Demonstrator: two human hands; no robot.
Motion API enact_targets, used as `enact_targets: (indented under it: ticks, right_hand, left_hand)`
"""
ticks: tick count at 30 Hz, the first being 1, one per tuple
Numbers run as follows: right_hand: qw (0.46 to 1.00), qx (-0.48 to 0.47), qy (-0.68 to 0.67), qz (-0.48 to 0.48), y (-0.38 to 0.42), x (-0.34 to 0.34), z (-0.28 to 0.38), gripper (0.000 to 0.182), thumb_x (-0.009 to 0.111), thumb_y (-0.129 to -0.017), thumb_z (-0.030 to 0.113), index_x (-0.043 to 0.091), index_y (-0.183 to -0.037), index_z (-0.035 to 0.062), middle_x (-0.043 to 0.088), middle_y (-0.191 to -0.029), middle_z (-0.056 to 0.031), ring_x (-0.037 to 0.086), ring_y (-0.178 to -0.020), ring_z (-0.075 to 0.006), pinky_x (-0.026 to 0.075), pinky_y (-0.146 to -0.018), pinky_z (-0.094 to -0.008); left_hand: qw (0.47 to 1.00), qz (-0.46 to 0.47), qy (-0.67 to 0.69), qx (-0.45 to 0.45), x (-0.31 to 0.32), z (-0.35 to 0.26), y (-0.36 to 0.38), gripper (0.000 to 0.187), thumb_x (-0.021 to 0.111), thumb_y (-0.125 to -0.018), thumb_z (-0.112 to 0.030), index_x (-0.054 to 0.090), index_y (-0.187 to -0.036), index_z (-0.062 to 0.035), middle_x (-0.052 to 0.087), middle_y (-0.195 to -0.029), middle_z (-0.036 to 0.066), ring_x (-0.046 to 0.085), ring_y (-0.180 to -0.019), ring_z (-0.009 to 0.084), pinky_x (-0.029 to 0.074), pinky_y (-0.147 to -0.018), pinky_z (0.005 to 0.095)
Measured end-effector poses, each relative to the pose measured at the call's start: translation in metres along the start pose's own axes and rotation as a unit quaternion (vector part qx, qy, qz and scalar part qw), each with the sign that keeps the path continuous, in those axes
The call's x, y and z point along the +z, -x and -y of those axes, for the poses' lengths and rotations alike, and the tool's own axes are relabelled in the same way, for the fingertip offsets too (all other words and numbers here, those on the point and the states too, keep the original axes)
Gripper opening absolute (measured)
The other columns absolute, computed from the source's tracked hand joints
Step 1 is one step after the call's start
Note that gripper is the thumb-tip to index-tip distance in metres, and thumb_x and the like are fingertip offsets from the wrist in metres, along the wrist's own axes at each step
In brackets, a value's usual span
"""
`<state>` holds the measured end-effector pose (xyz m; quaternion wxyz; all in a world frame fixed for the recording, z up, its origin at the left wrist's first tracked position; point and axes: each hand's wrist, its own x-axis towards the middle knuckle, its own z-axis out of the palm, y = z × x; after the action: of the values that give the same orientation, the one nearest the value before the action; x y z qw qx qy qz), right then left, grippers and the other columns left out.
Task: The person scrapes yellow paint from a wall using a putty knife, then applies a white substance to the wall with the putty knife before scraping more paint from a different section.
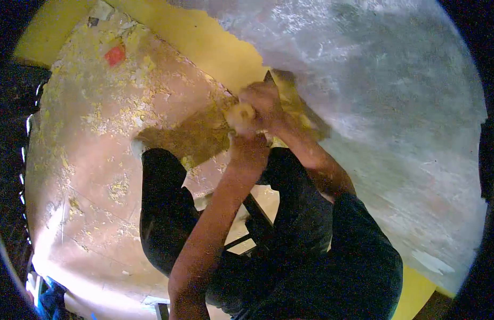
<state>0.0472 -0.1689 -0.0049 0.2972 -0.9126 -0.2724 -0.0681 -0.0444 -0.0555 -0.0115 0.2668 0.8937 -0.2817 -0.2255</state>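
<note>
A pale, ring-shaped roll of tape (240,116) with a hole in its middle is held up between my hands, blurred by motion. My left hand (250,143) is closed against its lower side. Just above and to the right, my right hand (261,102) curls its fingers at the roll's upper edge; they are smeared. A small dark pointed shape (269,78) shows just beyond the right hand, and I cannot make out what it is. Both hands are close together over the border between floor and wall.
A flake-covered floor (105,160) spreads to the left, with a red patch (115,55) on it. The grey-white smeared wall (396,101) rises at right, bordered by a yellow band (204,40). Dark metal bars (257,210) show between my bent legs.
</note>
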Motion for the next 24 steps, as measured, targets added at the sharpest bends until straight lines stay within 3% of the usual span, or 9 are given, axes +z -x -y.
enact_targets:
  ticks: [1, 3, 7, 11, 13, 19, 22, 23, 24]
  right_hand:
    - [0.997, -0.050, -0.047, -0.019, -0.007, -0.012, 0.023, 0.024, 0.073, -0.063, 0.019, 0.052, -0.063, 0.0070, 0.053, -0.057, -0.0075, 0.055, -0.052, -0.0244, 0.043, -0.048, -0.0346]
    - [0.984, -0.154, -0.060, -0.073, -0.007, -0.012, 0.027, 0.031, 0.074, -0.061, 0.027, 0.053, -0.066, 0.0057, 0.052, -0.055, -0.0086, 0.053, -0.049, -0.0281, 0.044, -0.047, -0.0357]
    - [0.997, -0.071, 0.013, 0.011, 0.015, 0.027, -0.014, 0.027, 0.072, -0.066, 0.030, 0.053, -0.066, 0.0098, 0.050, -0.057, -0.0071, 0.054, -0.050, -0.0251, 0.042, -0.047, -0.0377]
    - [0.993, -0.091, -0.049, 0.062, 0.006, -0.005, -0.006, 0.033, 0.072, -0.065, 0.035, 0.053, -0.067, 0.0085, 0.053, -0.062, -0.0098, 0.056, -0.057, -0.0294, 0.044, -0.053, -0.0414]
    - [0.999, -0.002, -0.005, 0.049, 0.011, 0.014, -0.022, 0.026, 0.070, -0.066, 0.027, 0.050, -0.064, 0.0100, 0.049, -0.059, -0.0079, 0.053, -0.053, -0.0258, 0.040, -0.049, -0.0377]
    - [0.994, -0.078, -0.072, -0.008, 0.008, 0.002, 0.002, 0.039, 0.074, -0.060, 0.036, 0.051, -0.065, 0.0052, 0.054, -0.063, -0.0084, 0.056, -0.058, -0.0293, 0.041, -0.051, -0.0399]
    - [0.920, -0.056, 0.200, -0.333, 0.024, 0.073, -0.050, 0.024, 0.070, -0.066, 0.022, 0.052, -0.059, 0.0082, 0.049, -0.055, -0.0069, 0.053, -0.049, -0.0221, 0.039, -0.045, -0.0333]
    - [0.989, -0.073, 0.054, -0.118, 0.042, 0.049, -0.061, 0.024, 0.071, -0.066, 0.023, 0.053, -0.060, 0.0089, 0.051, -0.057, -0.0078, 0.055, -0.052, -0.0230, 0.040, -0.046, -0.0337]
    - [0.988, -0.076, 0.056, -0.122, 0.036, 0.032, -0.039, 0.024, 0.071, -0.066, 0.023, 0.053, -0.060, 0.0089, 0.051, -0.057, -0.0078, 0.055, -0.052, -0.0230, 0.040, -0.046, -0.0337]
  left_hand:
    - [1.000, -0.002, 0.000, -0.004, 0.027, 0.003, -0.001, 0.025, 0.058, -0.085, -0.028, 0.071, -0.098, -0.0113, 0.068, -0.100, 0.011, 0.061, -0.104, 0.0255, 0.043, -0.087, 0.0513]
    - [0.931, -0.333, 0.149, 0.019, 0.100, 0.008, -0.006, 0.026, 0.059, -0.085, -0.029, 0.072, -0.099, -0.0120, 0.068, -0.103, 0.010, 0.060, -0.106, 0.0266, 0.041, -0.091, 0.0509]
    - [1.000, 0.010, 0.016, -0.020, 0.020, 0.004, -0.010, 0.025, 0.058, -0.086, -0.027, 0.071, -0.100, -0.0121, 0.067, -0.107, 0.011, 0.058, -0.111, 0.0269, 0.037, -0.096, 0.0516]
    - [0.941, -0.335, -0.020, -0.040, 0.072, 0.002, -0.016, 0.025, 0.057, -0.087, -0.026, 0.070, -0.101, -0.0109, 0.066, -0.111, 0.012, 0.057, -0.112, 0.0249, 0.038, -0.091, 0.0518]
    - [0.988, 0.142, 0.056, -0.035, -0.004, 0.002, -0.018, 0.025, 0.056, -0.087, -0.025, 0.068, -0.103, -0.0099, 0.063, -0.117, 0.013, 0.058, -0.110, 0.0282, 0.038, -0.090, 0.0564]
    - [0.965, -0.189, 0.179, -0.038, 0.062, 0.002, -0.023, 0.025, 0.054, -0.087, -0.022, 0.067, -0.105, -0.0107, 0.060, -0.120, 0.014, 0.061, -0.103, 0.0315, 0.040, -0.087, 0.0614]
    - [0.997, 0.075, 0.019, -0.030, 0.014, 0.002, -0.015, 0.025, 0.055, -0.087, -0.022, 0.068, -0.104, -0.0105, 0.063, -0.114, 0.012, 0.061, -0.102, 0.0289, 0.042, -0.085, 0.0597]
    - [0.997, 0.074, 0.014, -0.024, 0.035, 0.000, -0.016, 0.025, 0.055, -0.087, -0.022, 0.068, -0.104, -0.0105, 0.063, -0.114, 0.012, 0.061, -0.102, 0.0289, 0.042, -0.085, 0.0597]
    - [0.996, -0.074, -0.022, -0.036, 0.076, -0.003, -0.017, 0.024, 0.056, -0.086, -0.022, 0.069, -0.103, -0.0105, 0.065, -0.110, 0.011, 0.062, -0.102, 0.0282, 0.043, -0.084, 0.0582]
